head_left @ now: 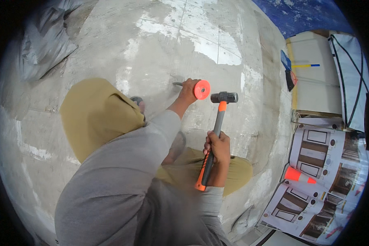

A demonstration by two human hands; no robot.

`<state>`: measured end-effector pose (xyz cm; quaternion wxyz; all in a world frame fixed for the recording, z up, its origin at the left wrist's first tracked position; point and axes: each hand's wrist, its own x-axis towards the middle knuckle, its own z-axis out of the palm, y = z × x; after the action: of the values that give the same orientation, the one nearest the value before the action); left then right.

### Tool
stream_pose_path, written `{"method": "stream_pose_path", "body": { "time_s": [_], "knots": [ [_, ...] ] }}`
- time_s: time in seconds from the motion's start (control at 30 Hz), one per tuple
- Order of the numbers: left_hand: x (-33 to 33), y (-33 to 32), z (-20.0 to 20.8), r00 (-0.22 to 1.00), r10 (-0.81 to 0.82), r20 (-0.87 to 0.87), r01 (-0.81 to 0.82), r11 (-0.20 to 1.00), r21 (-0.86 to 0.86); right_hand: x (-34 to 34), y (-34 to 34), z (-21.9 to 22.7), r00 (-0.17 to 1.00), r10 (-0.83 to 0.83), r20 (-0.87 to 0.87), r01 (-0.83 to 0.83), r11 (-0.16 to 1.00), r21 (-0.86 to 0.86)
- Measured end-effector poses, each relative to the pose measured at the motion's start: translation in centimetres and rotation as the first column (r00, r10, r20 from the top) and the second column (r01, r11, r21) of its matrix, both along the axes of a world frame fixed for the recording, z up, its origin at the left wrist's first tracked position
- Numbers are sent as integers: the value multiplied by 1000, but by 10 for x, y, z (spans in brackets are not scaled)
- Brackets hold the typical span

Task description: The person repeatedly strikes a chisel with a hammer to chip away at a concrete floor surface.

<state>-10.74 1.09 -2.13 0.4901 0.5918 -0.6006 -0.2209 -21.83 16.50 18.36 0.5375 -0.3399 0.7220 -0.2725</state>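
Observation:
My left hand (187,92) is closed around a chisel with a round orange hand guard (202,89). The chisel's dark metal tip (177,83) sticks out to the left of the fist, at the patchy grey floor; whether it touches is hard to tell. Most of its shaft is hidden by my fingers. In my right hand (219,147) is a club hammer with a grey, black and orange handle (218,123). Its dark steel head (224,97) is up just to the right of the orange guard, with a small gap between them.
Pale worn patches (211,45) mark the floor. A crumpled whitish sack (47,47) lies at far left. Along the right are a blue dustpan (285,60), a yellow-and-blue stick (305,66), an orange cone (297,175) and a printed sheet (315,153). Blue sheeting (305,16) covers the top right.

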Motion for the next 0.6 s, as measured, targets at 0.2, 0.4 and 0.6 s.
{"method": "stream_pose_path", "body": {
  "time_s": [0.2, 0.4, 0.6],
  "knots": [
    [-17, -3, 4, 994, -29, 102, 20, 997, 81, -17, 14, 31, 988, -119, 98, 129, 986, -106],
    [-19, 3, 5, 1000, -5, 11, 4, 998, 70, -7, 11, 77, 977, -126, 170, 168, 950, -264],
    [-7, 3, 0, 998, 17, -53, -12, 995, 102, 9, 7, 131, 986, -87, 142, 147, 858, -492]
  ]
}}
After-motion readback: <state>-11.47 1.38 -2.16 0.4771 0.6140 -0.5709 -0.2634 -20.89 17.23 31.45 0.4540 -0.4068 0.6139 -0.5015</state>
